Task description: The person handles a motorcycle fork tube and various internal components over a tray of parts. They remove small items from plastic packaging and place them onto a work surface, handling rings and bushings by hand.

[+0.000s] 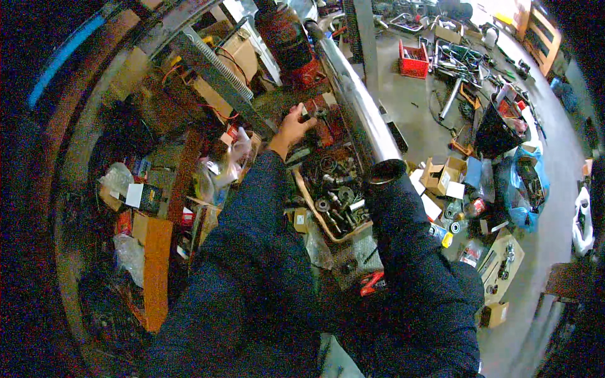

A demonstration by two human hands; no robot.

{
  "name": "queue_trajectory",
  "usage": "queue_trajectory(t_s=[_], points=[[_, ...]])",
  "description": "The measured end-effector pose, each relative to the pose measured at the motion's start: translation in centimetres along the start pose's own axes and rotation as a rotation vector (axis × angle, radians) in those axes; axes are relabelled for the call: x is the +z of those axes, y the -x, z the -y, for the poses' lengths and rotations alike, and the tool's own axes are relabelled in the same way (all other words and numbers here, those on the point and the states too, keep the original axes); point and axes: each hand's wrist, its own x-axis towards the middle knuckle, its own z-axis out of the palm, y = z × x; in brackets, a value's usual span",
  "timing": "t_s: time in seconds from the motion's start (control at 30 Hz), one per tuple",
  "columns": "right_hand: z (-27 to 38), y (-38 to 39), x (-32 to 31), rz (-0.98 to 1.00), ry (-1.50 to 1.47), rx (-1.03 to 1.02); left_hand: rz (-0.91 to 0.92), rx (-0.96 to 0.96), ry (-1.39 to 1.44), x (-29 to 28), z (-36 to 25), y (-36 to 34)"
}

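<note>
My left hand [292, 131] reaches forward beside a red metal machine part [324, 123]. Its fingers are bent around a small dark piece that I cannot make out. A long shiny metal tube [356, 94] slants across the middle, its open end toward me. My right sleeve [398, 214] runs up to that open end, and the tube hides the right hand, so its grip does not show. Beyond the left hand stands a dark cylinder with a red base [307, 72]. Below the hands sits a tray [313, 211] of greasy metal parts.
Steel uprights [217, 69] stand ahead on the left. An orange-brown board [157, 274] and plastic wrapping lie at left. On the right floor are a red crate [413, 60], an open cardboard box [443, 175], a black bin [499, 129] and a blue bag [529, 189].
</note>
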Motion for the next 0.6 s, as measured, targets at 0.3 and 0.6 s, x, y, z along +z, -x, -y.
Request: queue_trajectory(t_s=[0.3,0.6], points=[[1.0,-0.6,-1.2,-0.042,0.018,-0.081,0.171,0.197,0.032,-4.1,-4.4,0.5],[6.3,1.3,-0.6,-0.159,-0.286,-0.105,0.047,0.064,0.068,-7.1,-8.8,2.7]])
